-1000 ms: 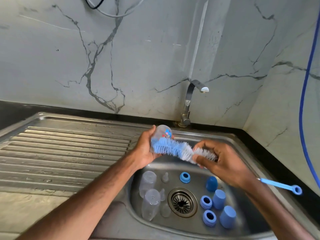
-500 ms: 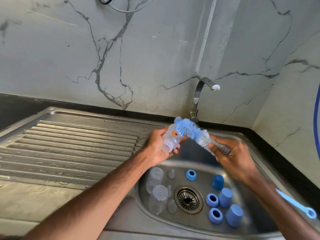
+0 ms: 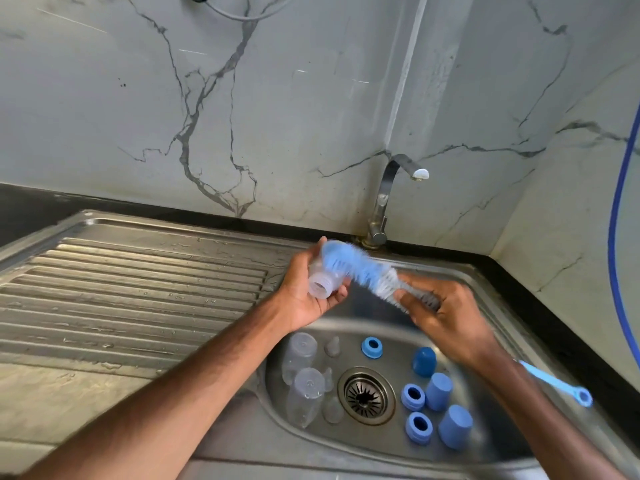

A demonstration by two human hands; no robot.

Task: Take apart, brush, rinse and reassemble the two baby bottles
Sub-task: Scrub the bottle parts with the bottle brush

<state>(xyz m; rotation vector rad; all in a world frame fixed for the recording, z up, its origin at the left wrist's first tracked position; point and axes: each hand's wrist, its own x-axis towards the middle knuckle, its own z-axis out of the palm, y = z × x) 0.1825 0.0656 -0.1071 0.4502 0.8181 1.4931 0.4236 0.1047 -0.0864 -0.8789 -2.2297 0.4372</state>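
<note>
My left hand (image 3: 304, 296) grips a clear baby bottle (image 3: 320, 285) above the sink, its threaded mouth pointing toward me. My right hand (image 3: 440, 317) holds a blue and white bottle brush (image 3: 356, 268) near the base of its bristles. The bristles lie across the outside of the bottle, and the brush's light blue handle end (image 3: 561, 386) sticks out past my right wrist. In the sink basin (image 3: 491, 424) two more clear bottles (image 3: 299, 353) (image 3: 306, 396) lie on the left with clear teats (image 3: 332, 346) beside them. Blue rings (image 3: 372, 348) and blue caps (image 3: 439, 391) stand to the right of the drain (image 3: 365, 394).
A steel tap (image 3: 391, 192) rises behind the sink against the marble wall, its spout dry. The ribbed draining board (image 3: 131, 292) stretches to the left, wet in places. A blue hose (image 3: 620, 209) hangs along the right wall.
The brush has come out of the bottle and now rubs over its outside. My left hand has turned the bottle so that its mouth faces me.
</note>
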